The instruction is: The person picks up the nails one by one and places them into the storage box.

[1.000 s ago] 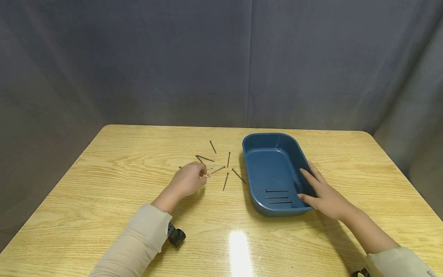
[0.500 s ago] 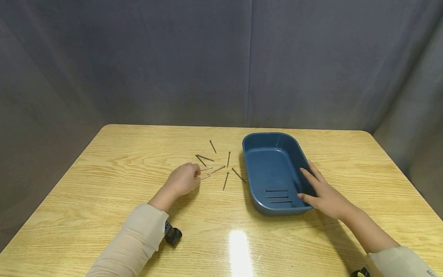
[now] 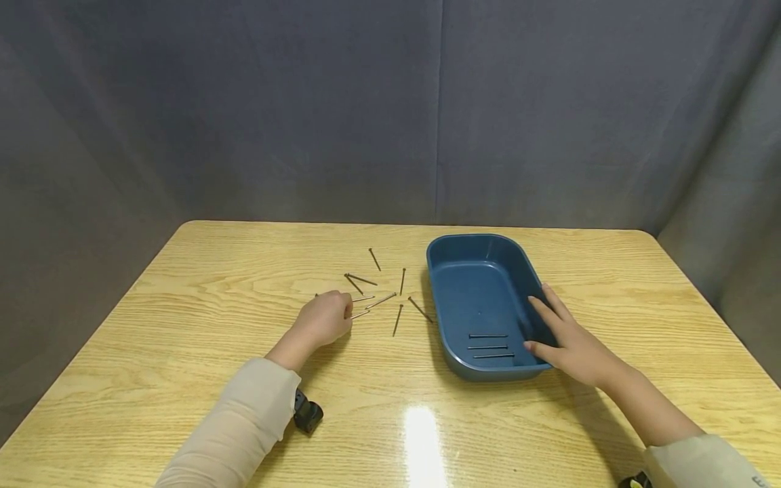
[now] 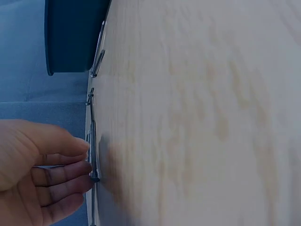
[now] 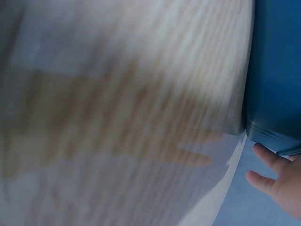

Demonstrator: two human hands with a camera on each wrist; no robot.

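Observation:
In the head view, my left hand is low over the left part of a scatter of nails. Its thumb and fingers curve loosely, and the tips are right at a nail lying on the wooden table. From the left wrist view, the thumb stands apart from the fingers beside a nail. My right hand rests with spread, fairly straight fingers over the near right rim of a blue plastic tray. Some of its fingers show outside the tray wall. Three nails lie side by side inside the tray.
More loose nails lie between the left hand and the tray, including one toward the back and one close to the tray's left wall. A grey curtain hangs behind the table. A black wrist camera sits at the left sleeve.
My left hand has drawn slightly left and back from the nails, uncovering more of the ones near its fingertips. The right hand and the tray stay in place.

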